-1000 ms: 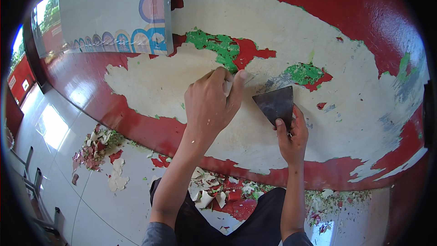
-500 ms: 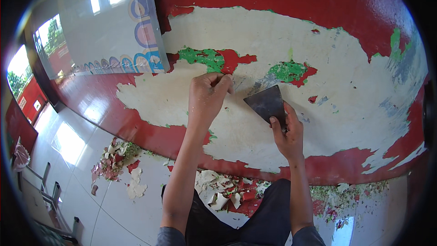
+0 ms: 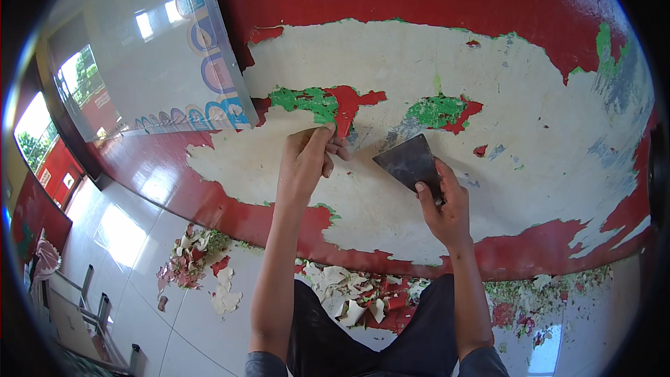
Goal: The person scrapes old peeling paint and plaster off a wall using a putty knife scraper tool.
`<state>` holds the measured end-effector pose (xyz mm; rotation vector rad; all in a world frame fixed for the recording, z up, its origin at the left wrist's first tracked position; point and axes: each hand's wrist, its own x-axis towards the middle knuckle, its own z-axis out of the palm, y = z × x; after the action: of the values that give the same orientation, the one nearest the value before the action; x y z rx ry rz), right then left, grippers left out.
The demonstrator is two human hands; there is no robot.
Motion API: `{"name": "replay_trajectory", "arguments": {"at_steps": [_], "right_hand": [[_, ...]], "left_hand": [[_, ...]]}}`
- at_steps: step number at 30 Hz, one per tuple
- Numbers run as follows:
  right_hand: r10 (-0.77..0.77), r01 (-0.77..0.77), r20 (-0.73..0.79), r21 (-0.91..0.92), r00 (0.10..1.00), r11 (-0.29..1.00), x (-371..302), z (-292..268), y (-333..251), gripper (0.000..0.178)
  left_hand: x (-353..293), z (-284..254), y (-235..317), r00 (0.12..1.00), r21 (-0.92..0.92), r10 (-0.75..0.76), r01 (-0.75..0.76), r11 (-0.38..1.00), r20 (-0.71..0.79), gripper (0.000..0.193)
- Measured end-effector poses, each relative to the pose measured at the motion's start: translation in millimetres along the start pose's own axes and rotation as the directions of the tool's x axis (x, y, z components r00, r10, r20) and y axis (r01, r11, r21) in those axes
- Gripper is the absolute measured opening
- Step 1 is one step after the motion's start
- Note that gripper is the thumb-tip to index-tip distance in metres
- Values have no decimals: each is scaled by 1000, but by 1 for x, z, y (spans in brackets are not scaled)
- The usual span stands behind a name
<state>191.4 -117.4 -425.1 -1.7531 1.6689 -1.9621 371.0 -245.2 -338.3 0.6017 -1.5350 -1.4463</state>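
Left hand (image 3: 307, 160) pinches a loose red paint flake (image 3: 343, 124) at the bared patch's upper edge on the red-painted wall (image 3: 433, 0) — nearer hand. Right hand (image 3: 443, 202) fist-grips a dark flat metal scraper (image 3: 408, 160), blade pointing up-left toward the flake — just right of it.

Both forearms bare, no watch, rings or gloves visible. Left hand (image 3: 307, 160), right hand (image 3: 441, 202) bare. Short grey sleeves just showing above elbows at lower picture edge. Dark, near-black trousers between arms. Fingernails short, unpainted.
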Motion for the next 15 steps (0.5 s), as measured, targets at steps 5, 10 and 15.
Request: {"name": "replay_trajectory", "arguments": {"at_steps": [5,10,15], "right_hand": [[-13,13,-7,4,1000,1000,1,2,0,37],[-35,35,-21,1,999,999,0,4,3,38],[-31,30,-25,-23,999,999,0,2,2,37]], "left_hand": [[-4,6,6,976,433,174,-100,896,-134,47],[3,9,7,984,365,153,-109,925,-94,39],[5,12,3,979,78,190,-184,980,-76,27]]}}
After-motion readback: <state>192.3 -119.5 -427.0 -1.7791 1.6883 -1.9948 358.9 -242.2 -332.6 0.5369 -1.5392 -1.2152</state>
